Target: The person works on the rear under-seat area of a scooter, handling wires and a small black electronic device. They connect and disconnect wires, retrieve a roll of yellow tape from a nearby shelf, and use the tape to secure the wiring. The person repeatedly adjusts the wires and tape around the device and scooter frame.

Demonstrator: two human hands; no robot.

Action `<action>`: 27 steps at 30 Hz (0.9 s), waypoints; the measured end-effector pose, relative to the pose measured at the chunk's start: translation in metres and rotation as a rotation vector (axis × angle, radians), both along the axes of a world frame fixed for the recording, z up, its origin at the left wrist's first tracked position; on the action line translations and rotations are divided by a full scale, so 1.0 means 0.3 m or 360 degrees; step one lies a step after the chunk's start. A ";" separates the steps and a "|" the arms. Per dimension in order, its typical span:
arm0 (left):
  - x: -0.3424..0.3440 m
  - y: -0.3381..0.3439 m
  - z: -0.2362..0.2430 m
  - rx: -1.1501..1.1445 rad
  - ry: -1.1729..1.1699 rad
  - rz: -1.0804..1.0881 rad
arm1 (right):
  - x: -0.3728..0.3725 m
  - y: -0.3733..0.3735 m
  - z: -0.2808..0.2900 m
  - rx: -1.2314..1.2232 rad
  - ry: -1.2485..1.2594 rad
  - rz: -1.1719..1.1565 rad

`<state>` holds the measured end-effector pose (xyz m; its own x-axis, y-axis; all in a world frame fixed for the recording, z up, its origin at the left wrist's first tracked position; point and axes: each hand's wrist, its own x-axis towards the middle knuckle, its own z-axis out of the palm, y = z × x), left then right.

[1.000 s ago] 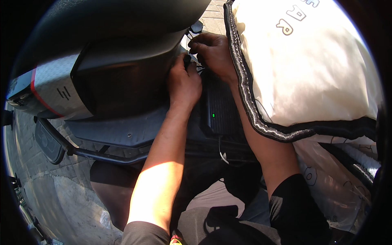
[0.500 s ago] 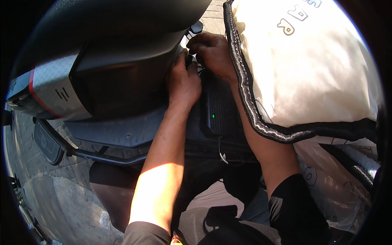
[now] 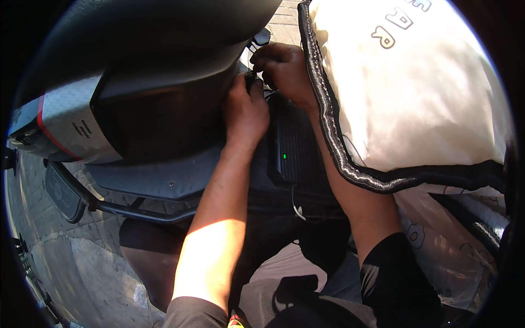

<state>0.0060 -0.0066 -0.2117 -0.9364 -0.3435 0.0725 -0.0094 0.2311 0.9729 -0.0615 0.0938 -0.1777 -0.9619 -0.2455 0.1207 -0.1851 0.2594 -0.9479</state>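
My left hand (image 3: 247,112) is closed beside the front end of the scooter's black seat base (image 3: 164,104), its fingers round a small black plug-like piece (image 3: 250,80). Just ahead and to the right, my right hand (image 3: 287,71) has its fingertips pinched together close to that piece. What sits between them is too small and shaded to tell. A thin dark cable (image 3: 269,94) shows below the right fingers. Beneath my hands a black ribbed charger-like box (image 3: 295,145) with a lit green light lies on the scooter's footboard.
A padded cream scooter apron (image 3: 415,98) with black trim covers the right side, over part of my right forearm. The black seat (image 3: 164,27) overhangs at upper left. A footrest (image 3: 64,188) and a black side bar (image 3: 147,212) stick out at left above grey paving (image 3: 98,262).
My left fingers have shifted slightly, and more of the small black piece shows at their tips. The right hand stays almost where it was.
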 end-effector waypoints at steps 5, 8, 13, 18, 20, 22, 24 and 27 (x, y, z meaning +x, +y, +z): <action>-0.004 0.006 -0.009 0.0122 0.0009 0.0003 | -0.015 0.006 -0.010 0.0063 0.0058 0.0012; -0.002 0.006 -0.004 0.0158 -0.0033 -0.0001 | -0.027 -0.003 -0.014 0.0140 0.0030 0.0008; 0.012 -0.001 0.015 -0.0006 0.0007 0.0045 | -0.023 -0.001 0.008 0.0082 -0.0059 0.0025; 0.010 0.021 0.023 0.0019 -0.0042 0.0209 | -0.013 0.015 0.012 -0.0088 -0.0046 0.0121; -0.001 0.033 0.015 0.0056 0.0021 0.0307 | -0.015 0.012 0.001 -0.0012 0.0096 0.0082; -0.018 0.046 0.003 0.0134 0.0074 0.0376 | -0.021 0.015 -0.005 0.0062 0.0164 0.0097; -0.025 0.057 -0.011 0.0143 0.0150 0.0455 | -0.030 0.017 -0.004 0.0181 0.0079 0.0082; -0.037 0.068 -0.021 0.0224 0.0228 0.0531 | -0.040 0.020 -0.001 0.0275 0.0022 0.0055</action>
